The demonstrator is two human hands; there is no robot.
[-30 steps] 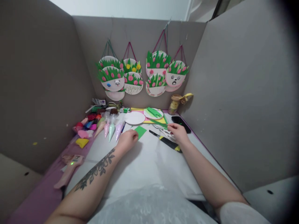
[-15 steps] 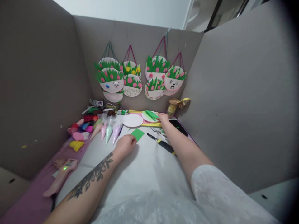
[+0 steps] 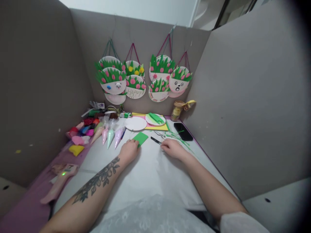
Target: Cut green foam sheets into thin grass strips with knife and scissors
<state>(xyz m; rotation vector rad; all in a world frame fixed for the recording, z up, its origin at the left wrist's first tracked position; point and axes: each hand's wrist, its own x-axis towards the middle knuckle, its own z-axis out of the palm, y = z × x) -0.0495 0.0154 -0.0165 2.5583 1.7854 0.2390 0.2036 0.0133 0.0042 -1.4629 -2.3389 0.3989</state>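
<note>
Cut green strips [image 3: 155, 118] already lie on a paper plate [image 3: 152, 123]; a green sheet [image 3: 142, 138] is left on the desk [image 3: 145, 174], under the left hand [image 3: 130, 150], whose grip I can't make out. The right hand [image 3: 173, 149] is closed around the knife [image 3: 155, 140].

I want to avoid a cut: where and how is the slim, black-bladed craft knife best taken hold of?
Probably by the handle, from the near right: the slim, black-bladed craft knife points its blade far-left, away from the person, and the bare right hand covers its handle end.
</note>
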